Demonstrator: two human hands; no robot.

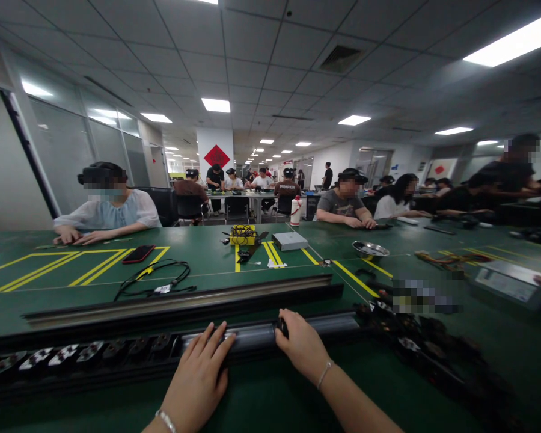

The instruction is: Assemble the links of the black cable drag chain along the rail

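Note:
A long black power strip housing (117,352) lies across the green table in front of me, with several sockets showing at its left end. My left hand (197,376) rests flat on it, fingers stretched out. My right hand (301,346) is curled over the strip a little to the right, fingers closed on a small black part (281,326) at its top edge. A second long black cover rail (180,305) lies just behind the strip.
A black cable (155,281), a red phone (138,254), a yellow box (243,234), a grey box (289,240), a metal bowl (370,248) and a grey unit (509,282) lie on the table. Black parts (433,349) pile at right. People sit opposite.

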